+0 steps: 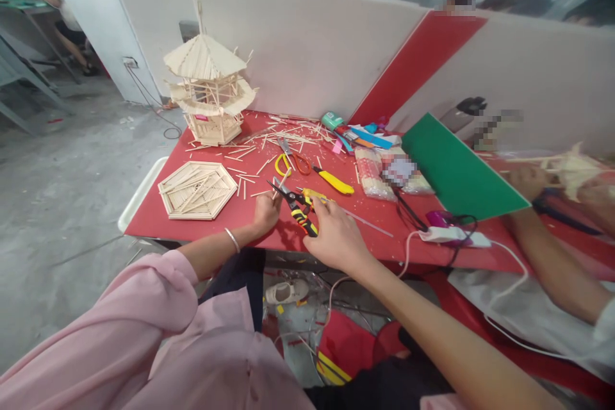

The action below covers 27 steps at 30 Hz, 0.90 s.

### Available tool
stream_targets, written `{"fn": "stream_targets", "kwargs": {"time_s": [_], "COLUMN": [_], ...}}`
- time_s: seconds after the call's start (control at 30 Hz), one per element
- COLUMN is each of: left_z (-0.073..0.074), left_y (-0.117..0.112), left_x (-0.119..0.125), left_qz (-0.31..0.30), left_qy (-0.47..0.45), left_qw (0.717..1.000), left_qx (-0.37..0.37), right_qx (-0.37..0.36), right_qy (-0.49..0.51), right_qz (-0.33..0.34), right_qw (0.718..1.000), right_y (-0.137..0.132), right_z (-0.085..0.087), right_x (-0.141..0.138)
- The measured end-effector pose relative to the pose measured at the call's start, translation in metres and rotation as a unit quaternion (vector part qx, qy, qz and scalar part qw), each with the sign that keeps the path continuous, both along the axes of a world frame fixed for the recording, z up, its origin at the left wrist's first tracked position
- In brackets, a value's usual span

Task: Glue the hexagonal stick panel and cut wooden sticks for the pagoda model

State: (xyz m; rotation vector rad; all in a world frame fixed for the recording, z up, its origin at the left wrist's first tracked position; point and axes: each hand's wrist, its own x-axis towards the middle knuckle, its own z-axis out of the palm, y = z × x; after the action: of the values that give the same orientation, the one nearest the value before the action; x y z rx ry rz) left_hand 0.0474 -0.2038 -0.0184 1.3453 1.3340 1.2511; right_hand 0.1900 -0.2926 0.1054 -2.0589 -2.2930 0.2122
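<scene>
My right hand [336, 234] is closed round the yellow-and-black handles of a pair of cutting pliers [294, 203], whose jaws point left. My left hand [266, 210], with a silver bangle at the wrist, pinches a thin wooden stick [281, 184] and holds it up at the jaws. Both hands rest over the near edge of the red table [192, 230]. Loose sticks [283, 138] lie scattered behind them.
A stick-built pagoda model [210, 93] stands at the back left, a flat hexagonal stick panel [198, 189] before it. Scissors [291, 159], a yellow knife [334, 181], stick packets [372, 173], a green board [456, 170] and a glue gun [449, 230] lie right. Another person's hands [567, 182] work at the far right.
</scene>
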Motion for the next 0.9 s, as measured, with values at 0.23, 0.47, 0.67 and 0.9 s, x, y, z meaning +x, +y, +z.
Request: {"fn": "stream_targets", "kwargs": {"time_s": [0.23,0.47,0.67,0.9], "left_z": [0.001,0.031,0.06,0.062], "left_y": [0.003,-0.018,-0.041,-0.047], "left_x": [0.0,-0.007,-0.009,-0.023], "left_qz": [-0.002,-0.081,-0.104,-0.333], "left_qy": [0.02,0.007,0.006,-0.212], "left_qw": [1.0,0.99,0.985,0.916], "left_qx": [-0.013,0.112,0.135,-0.074], "right_qx": [0.02,-0.002,-0.012,-0.021], "right_qy": [0.019,0.089,0.16,0.204], "right_qz": [-0.002,-0.017,-0.018,0.067], "right_qw": [1.0,0.996,0.987,0.976], "right_y": [0.007,-0.002,-0.02,-0.026], "right_z": [-0.012,-0.006,-0.014,-0.024], "right_x": [0.005,0.024,0.035,0.048]}}
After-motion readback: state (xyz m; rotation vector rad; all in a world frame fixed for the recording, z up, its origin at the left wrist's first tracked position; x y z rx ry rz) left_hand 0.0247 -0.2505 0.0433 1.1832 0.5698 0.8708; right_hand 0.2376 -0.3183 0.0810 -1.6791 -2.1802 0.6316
